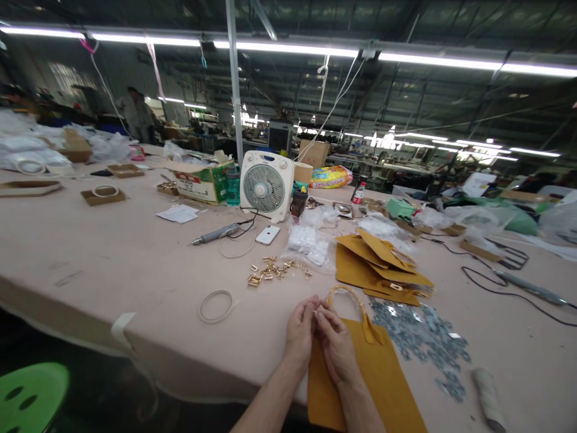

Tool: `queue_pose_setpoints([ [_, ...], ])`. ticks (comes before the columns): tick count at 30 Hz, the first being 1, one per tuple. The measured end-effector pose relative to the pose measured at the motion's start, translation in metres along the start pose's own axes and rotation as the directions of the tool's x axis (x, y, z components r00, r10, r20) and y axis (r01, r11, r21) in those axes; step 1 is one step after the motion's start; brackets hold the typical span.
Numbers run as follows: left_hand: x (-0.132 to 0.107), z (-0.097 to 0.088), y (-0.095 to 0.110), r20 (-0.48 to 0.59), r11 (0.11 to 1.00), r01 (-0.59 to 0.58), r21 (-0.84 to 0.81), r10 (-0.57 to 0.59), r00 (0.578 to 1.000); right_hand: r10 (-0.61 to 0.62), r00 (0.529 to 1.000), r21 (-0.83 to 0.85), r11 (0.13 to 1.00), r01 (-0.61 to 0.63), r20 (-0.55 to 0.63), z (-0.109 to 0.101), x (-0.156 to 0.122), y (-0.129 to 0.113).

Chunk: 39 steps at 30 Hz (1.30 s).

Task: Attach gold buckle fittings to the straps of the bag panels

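Observation:
Over the left edge of a mustard-yellow bag panel [383, 385], my left hand [299, 331] and my right hand [336, 343] meet with fingertips pinched together. Something tiny and pale may be between them, but its kind is too small to tell. The panel's looped handle [347, 293] lies just right of my fingers. Beyond my hands, small gold-coloured metal fittings [274, 269] are scattered on the table. Flat grey metal plates [419, 337] are spread to the right of the panel. Behind them lies a stack of similar mustard pieces [378, 264], one with a gold fitting on it.
A roll ring of tape [216, 307] lies at left. Farther back are an electric screwdriver [216, 233], a white phone [267, 234] and a box fan [265, 185]. Another screwdriver [536, 288] and a thread spool [487, 394] are at right. A green stool [33, 391] stands below the table edge.

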<state>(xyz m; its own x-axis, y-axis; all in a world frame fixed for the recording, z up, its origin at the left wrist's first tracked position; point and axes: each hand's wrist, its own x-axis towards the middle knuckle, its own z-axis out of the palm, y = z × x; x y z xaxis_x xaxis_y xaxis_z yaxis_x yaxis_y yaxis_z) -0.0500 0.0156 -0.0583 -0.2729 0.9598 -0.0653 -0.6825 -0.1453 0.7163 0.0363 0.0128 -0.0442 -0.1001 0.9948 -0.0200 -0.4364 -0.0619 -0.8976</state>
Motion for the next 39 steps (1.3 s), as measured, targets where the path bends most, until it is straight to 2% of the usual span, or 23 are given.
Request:
queue_pose_setpoints([
  [27, -0.004, 0.004, 0.009, 0.012, 1.0, 0.023, -0.018, -0.023, 1.0, -0.134, 0.989, -0.164, 0.979, 0.122, -0.064, 0.004, 0.003, 0.002],
  [29, -0.003, 0.004, 0.009, 0.011, 1.0, 0.024, -0.001, -0.024, 1.0, -0.119, 0.991, -0.151, 0.982, 0.109, -0.054, 0.004, 0.003, 0.002],
  [34, -0.002, 0.002, 0.009, -0.014, 0.998, 0.034, 0.043, -0.034, 0.999, 0.019, 1.0, -0.018, 1.0, -0.019, -0.003, 0.001, 0.003, -0.003],
  [39, 0.001, -0.001, 0.007, -0.016, 0.998, 0.044, 0.04, -0.043, 0.999, -0.006, 1.0, -0.086, 0.996, 0.004, -0.02, 0.009, 0.001, -0.009],
])
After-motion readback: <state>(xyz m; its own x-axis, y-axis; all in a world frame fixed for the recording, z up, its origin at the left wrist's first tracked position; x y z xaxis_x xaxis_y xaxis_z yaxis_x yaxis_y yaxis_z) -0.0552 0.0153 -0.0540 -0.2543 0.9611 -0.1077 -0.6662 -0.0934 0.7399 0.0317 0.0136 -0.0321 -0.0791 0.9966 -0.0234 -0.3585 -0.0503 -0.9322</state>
